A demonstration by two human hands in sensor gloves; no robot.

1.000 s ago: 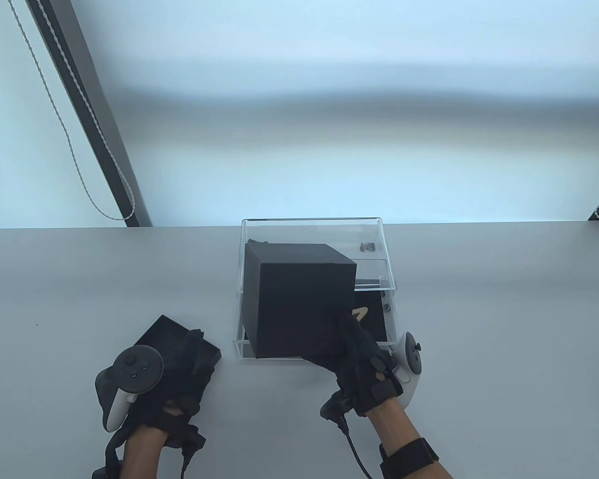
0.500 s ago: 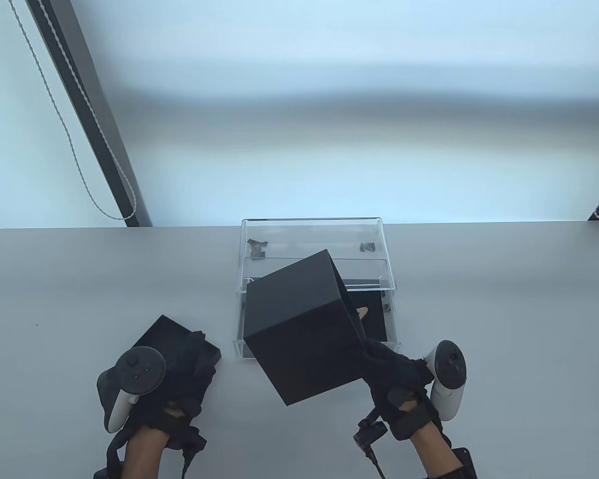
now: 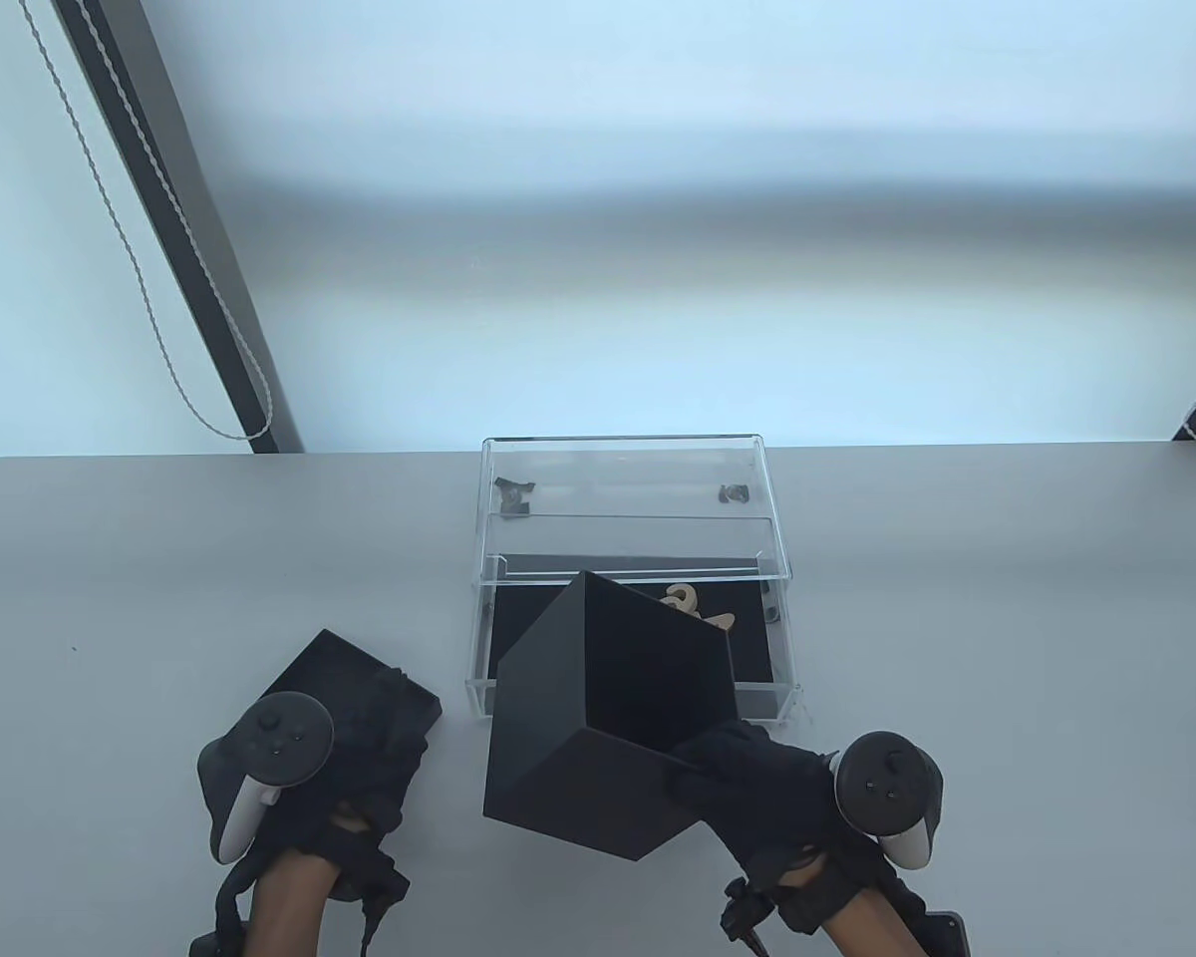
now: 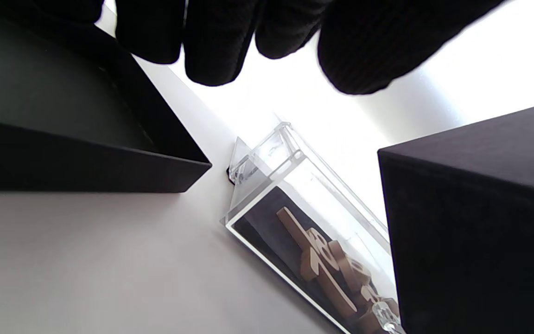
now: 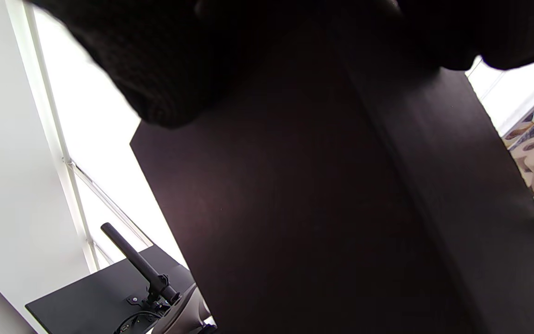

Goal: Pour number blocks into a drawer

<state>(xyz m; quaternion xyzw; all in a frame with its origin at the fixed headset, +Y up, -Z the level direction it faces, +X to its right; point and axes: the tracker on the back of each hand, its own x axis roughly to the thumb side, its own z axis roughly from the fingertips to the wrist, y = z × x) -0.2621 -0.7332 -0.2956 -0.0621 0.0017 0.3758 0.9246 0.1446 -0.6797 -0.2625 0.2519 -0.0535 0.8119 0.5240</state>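
My right hand grips a black cube box and holds it tilted over the front edge of the pulled-out clear drawer. The box fills the right wrist view. Several tan wooden number blocks lie on the drawer's dark floor; they also show in the left wrist view. The drawer belongs to a clear acrylic case. My left hand rests on the black box lid, which lies on the table at the left; its fingers hang over the lid's edge.
The grey table reaches to the window behind the case. A beaded blind cord hangs at the back left. A dark stand with a pole shows in the right wrist view.
My right hand has swung the black box from upturned over the drawer back toward me and downward, turning it. More number blocks now show in the drawer. My left hand has barely moved.
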